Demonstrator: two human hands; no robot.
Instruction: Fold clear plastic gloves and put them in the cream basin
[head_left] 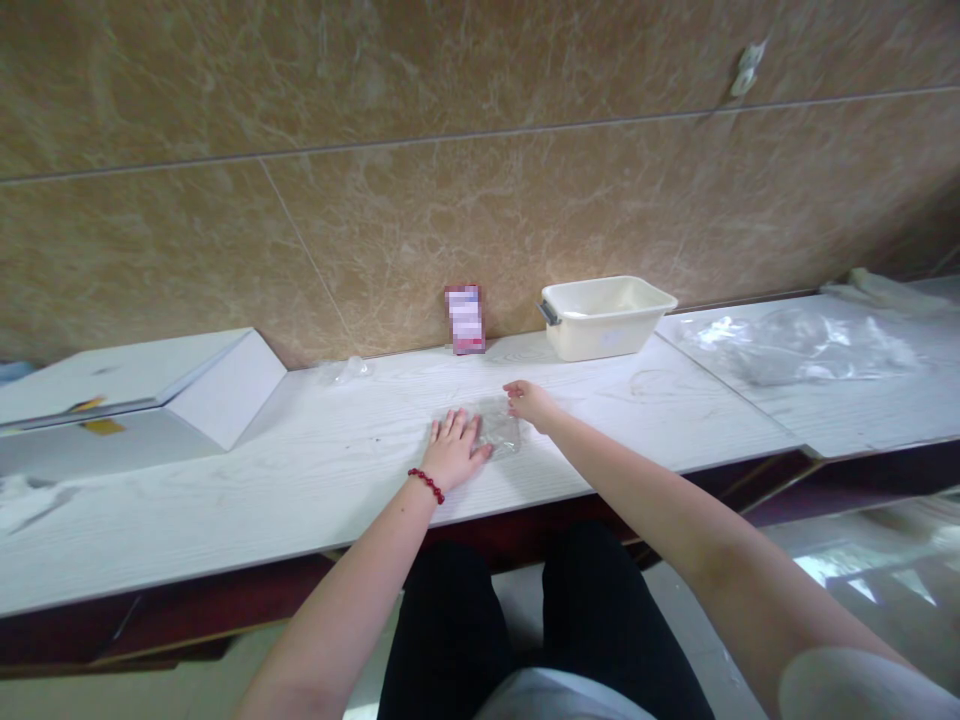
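A small clear plastic bag (pixel 501 428) lies flat on the white wood-grain tabletop in front of me. My left hand (pixel 454 450), with a red bead bracelet at the wrist, rests palm down at the bag's left side, fingers spread. At the bag's upper right edge, my right hand (pixel 531 405) has its fingers bent together and seems to pinch the plastic; the exact grip is too small to make out.
Against the tiled wall stand a phone-like upright object (pixel 466 320) and a cream plastic bin (pixel 607 335). A white box (pixel 255 390) is at left. Crumpled clear plastic (pixel 346 371) lies near the wall; a large clear plastic sheet (pixel 810 345) lies at right.
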